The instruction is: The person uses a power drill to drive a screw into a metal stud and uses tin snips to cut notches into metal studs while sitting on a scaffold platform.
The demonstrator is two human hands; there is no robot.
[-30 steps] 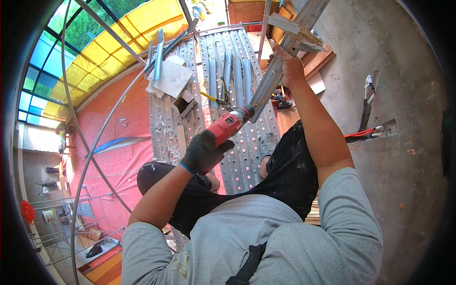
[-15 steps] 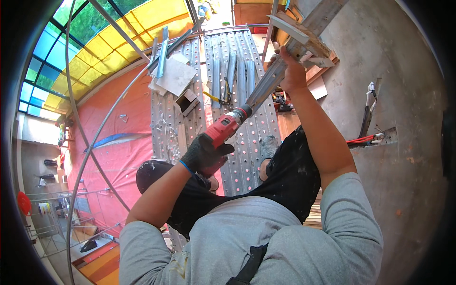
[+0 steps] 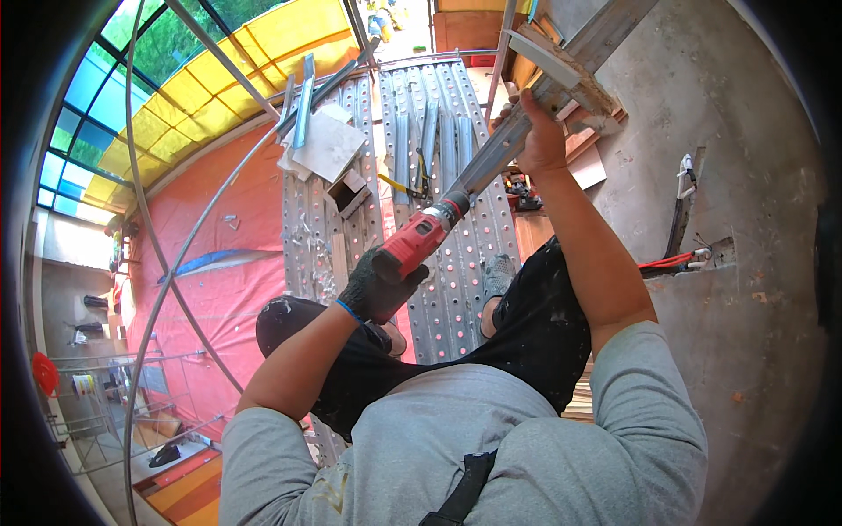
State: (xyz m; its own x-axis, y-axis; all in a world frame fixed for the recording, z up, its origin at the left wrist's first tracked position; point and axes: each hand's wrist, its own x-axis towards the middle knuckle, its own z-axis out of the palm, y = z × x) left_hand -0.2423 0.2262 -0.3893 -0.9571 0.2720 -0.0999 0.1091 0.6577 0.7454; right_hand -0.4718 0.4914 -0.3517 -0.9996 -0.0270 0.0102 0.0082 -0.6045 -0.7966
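A red cordless drill (image 3: 410,245) is gripped by its handle in my left hand (image 3: 377,287), which wears a dark glove. The drill's black chuck points up and to the right, against the near end of a grey metal channel (image 3: 495,156). My bare right hand (image 3: 542,131) is wrapped round that channel farther along, just below a block of wood and board pieces (image 3: 570,74) fixed across it. Whether a bit sits in the chuck is hidden where the tool meets the channel.
I am on a perforated metal scaffold deck (image 3: 443,298). On it lie metal profiles (image 3: 428,131), pale board offcuts (image 3: 329,147) and a yellow-handled tool (image 3: 399,184). A bare wall (image 3: 719,351) with red cables (image 3: 674,261) is at right; scaffold tubes (image 3: 197,232) cross at left.
The drill has tilted slightly in my left hand, and its chuck stays by the channel's end. My right hand keeps hold of the channel. The view has shifted a little.
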